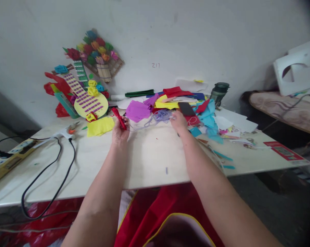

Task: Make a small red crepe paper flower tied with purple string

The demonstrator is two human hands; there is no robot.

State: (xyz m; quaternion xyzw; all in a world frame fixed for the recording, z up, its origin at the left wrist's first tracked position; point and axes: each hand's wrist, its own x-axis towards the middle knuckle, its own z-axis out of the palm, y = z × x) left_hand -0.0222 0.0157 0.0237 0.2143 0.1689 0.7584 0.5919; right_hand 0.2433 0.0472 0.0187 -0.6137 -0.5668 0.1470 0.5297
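Note:
My left hand (121, 129) is closed around a bundle of red cord (118, 116) above the table. A tangle of pale purple yarn (161, 116) lies at the middle, with a strand running left toward my left hand. At the tangle's right end, my right hand (178, 122) has its fingers bent together on the yarn. A purple paper sheet (137, 110) lies behind, between the hands. Beyond the right hand rests a dark phone (186, 109). Yellow paper (100, 126) lies left of my left hand.
A glue gun (67, 131) with a black cable lies left, by a power strip (14, 154). Behind stand a paper-flower guitar (90, 103) and a glue bottle (66, 103). Blue paper scraps (208, 115) and a dark bottle (219, 93) are at right.

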